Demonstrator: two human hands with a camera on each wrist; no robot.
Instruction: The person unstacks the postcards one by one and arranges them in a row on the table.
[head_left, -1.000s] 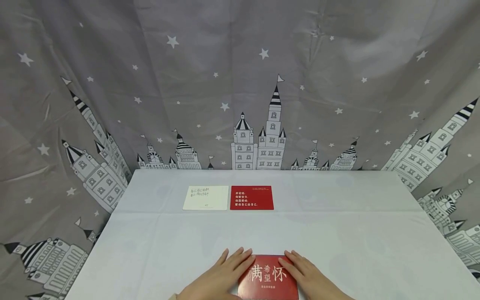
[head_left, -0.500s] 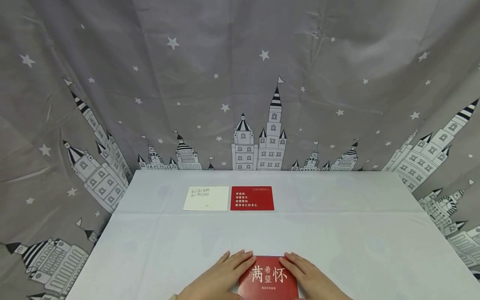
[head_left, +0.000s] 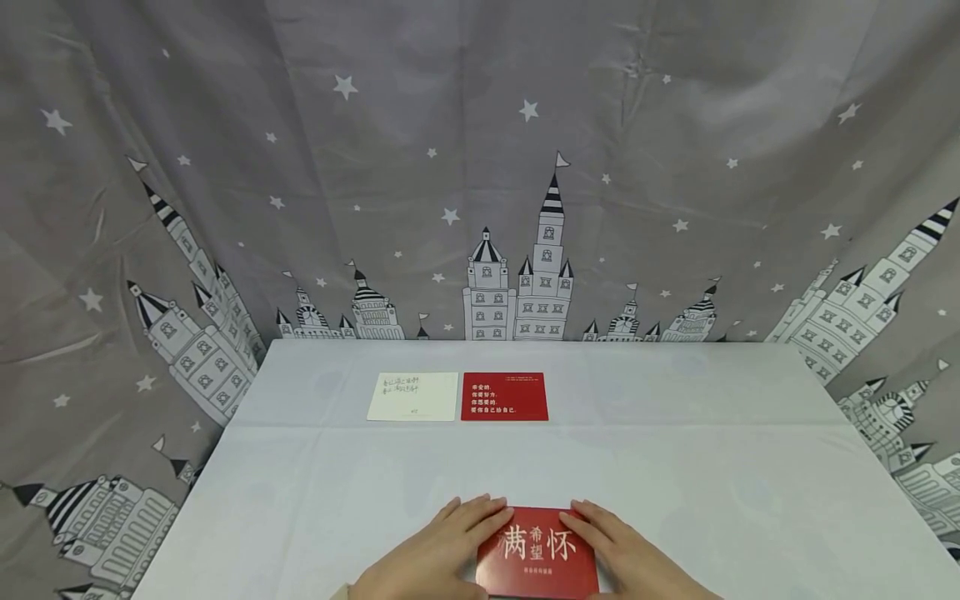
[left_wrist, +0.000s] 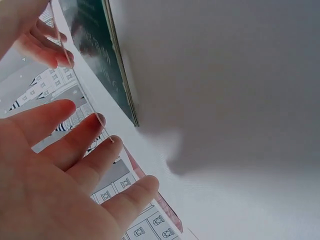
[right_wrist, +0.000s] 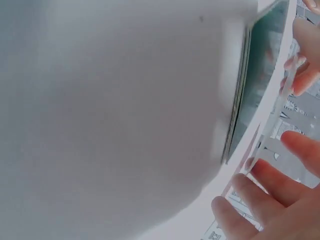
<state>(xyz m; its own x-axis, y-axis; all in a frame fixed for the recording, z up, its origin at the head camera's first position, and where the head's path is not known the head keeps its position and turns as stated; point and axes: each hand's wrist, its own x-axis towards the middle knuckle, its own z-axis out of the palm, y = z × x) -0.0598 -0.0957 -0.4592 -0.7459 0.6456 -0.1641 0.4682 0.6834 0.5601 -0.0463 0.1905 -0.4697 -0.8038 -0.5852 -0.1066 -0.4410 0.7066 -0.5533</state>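
A red card (head_left: 536, 554) with white Chinese characters is held between both hands at the near middle of the table. My left hand (head_left: 431, 554) grips its left edge, fingertips at the far left corner and thumb by the near one. On the opposite side my right hand (head_left: 633, 554) grips the right edge the same way. In the left wrist view the card appears edge-on as a thin line along the fingertips. A dark green, glossy stack of thin cards (left_wrist: 92, 50) lies below it on the white cloth; the right wrist view shows this stack (right_wrist: 257, 65) too.
Farther back on the white-covered table (head_left: 712, 467) lie a cream card (head_left: 412, 397) with handwriting and a red card with white text (head_left: 504, 397), side by side. Behind the table hangs a grey curtain (head_left: 420, 125) printed with castles and stars.
The held red card and both hands have shifted only slightly, so its near edge now shows in the head view. The two cards at the back stay put.
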